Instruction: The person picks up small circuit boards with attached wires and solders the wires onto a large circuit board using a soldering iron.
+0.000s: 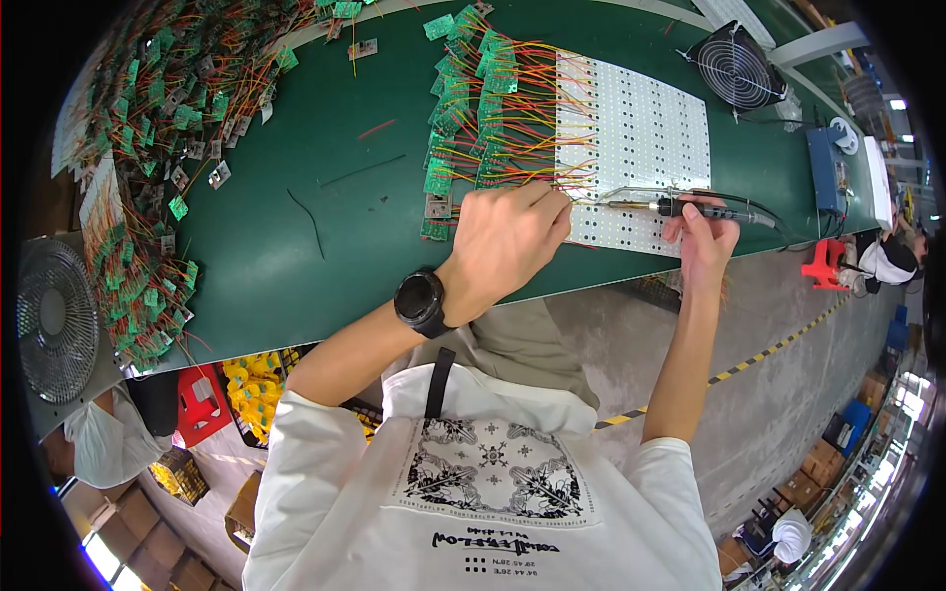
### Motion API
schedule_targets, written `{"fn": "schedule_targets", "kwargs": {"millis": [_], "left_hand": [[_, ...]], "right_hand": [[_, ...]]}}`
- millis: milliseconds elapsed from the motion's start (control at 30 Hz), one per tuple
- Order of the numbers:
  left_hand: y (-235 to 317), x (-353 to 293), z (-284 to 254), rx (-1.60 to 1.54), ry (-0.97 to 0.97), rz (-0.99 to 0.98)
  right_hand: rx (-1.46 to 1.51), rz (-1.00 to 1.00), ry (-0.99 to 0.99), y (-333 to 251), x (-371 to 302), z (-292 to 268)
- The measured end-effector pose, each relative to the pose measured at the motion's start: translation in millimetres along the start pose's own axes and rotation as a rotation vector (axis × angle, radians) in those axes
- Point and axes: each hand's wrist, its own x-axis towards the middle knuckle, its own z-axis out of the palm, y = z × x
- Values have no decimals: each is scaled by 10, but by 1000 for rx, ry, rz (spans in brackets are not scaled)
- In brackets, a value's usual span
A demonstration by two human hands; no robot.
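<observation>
My right hand grips a soldering iron by its dark handle. Its metal tip points left, close to my left fingertips, and a thin metal tube runs along above it. Under the iron lies a white panel with rows of small dots. My left hand is pinched on a thin wire at the panel's left edge; the fingers hide most of it. Several small green circuit boards lie in columns left of the panel. Their red and yellow wires reach onto the panel's left side.
A large heap of wired circuit boards covers the green table's left end. Loose wire scraps lie mid-table. A black fan and a blue box stand at the right. Another fan is far left; a red stool is on the floor.
</observation>
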Motion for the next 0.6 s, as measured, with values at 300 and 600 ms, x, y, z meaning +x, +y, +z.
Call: {"fn": "schedule_targets", "kwargs": {"millis": [300, 600], "left_hand": [[-5, -4, 8, 7, 8, 5], [0, 0, 0, 10, -5, -3]], "right_hand": [[-23, -5, 2, -17, -15, 23], [30, -4, 29, 11, -4, -16]]}}
